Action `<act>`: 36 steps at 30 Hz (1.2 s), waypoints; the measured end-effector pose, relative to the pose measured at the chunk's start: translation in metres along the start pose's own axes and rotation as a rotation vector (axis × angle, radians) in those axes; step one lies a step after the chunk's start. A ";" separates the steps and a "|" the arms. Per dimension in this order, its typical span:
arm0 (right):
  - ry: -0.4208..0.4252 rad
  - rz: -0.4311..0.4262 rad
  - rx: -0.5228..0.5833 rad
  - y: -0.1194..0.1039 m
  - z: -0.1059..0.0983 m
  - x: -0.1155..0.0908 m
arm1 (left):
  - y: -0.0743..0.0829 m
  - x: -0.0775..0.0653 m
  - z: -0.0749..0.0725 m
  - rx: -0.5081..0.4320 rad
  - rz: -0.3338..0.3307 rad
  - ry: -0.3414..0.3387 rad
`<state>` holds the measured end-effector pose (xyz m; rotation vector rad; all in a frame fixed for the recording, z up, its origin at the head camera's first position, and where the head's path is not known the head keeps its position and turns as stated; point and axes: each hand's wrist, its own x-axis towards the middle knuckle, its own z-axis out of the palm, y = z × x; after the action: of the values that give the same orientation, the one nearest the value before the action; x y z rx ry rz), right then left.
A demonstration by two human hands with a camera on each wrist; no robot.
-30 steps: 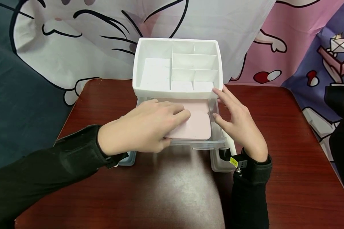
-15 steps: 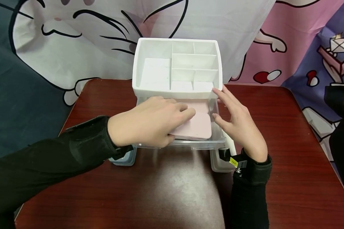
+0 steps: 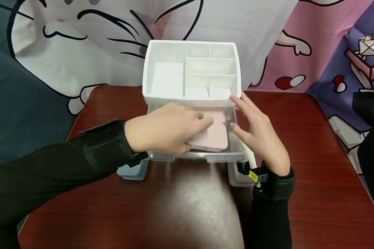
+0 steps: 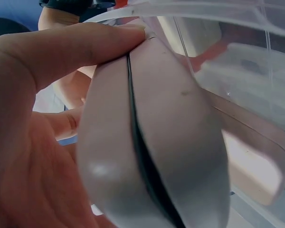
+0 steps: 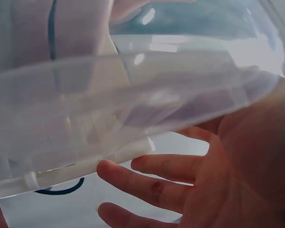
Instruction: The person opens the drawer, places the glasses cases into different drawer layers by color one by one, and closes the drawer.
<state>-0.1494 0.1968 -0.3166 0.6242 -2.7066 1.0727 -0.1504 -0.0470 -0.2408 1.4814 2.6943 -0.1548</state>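
Observation:
In the head view a white compartment tray (image 3: 165, 79) tops a desk organizer, and a clear drawer (image 3: 218, 157) juts out below it. A pale pink case (image 3: 215, 135) with rounded corners lies in the drawer. My left hand (image 3: 168, 129) reaches over the drawer and pinches the case at its near left part. The left wrist view shows my thumb on the case (image 4: 180, 118), beside a dark seam. My right hand (image 3: 261, 136) touches the tray's front right corner with its fingers fairly straight, its thumb near the drawer's side wall.
A second pink piece (image 3: 216, 113) lies farther back in the drawer. Below the drawer, a light blue rounded thing (image 3: 134, 171) shows at left and a whitish one (image 3: 240, 178) at right. A printed curtain (image 3: 268, 20) hangs behind the brown table (image 3: 137, 218).
My left hand and forearm have shifted right and slightly away from me, uncovering more of the light blue thing. The case's near edge looks slightly tilted up. My right hand stays put.

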 end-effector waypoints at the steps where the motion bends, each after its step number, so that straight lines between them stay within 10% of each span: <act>1: 0.001 0.000 0.000 0.000 0.000 0.000 | 0.000 0.001 0.000 -0.001 0.002 -0.003; 36: 0.014 -0.021 -0.003 0.001 0.000 0.001 | 0.001 0.021 0.009 -0.022 -0.047 -0.172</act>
<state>-0.1505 0.1973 -0.3164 0.6404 -2.6840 1.0634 -0.1605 -0.0302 -0.2522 1.3334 2.5865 -0.2426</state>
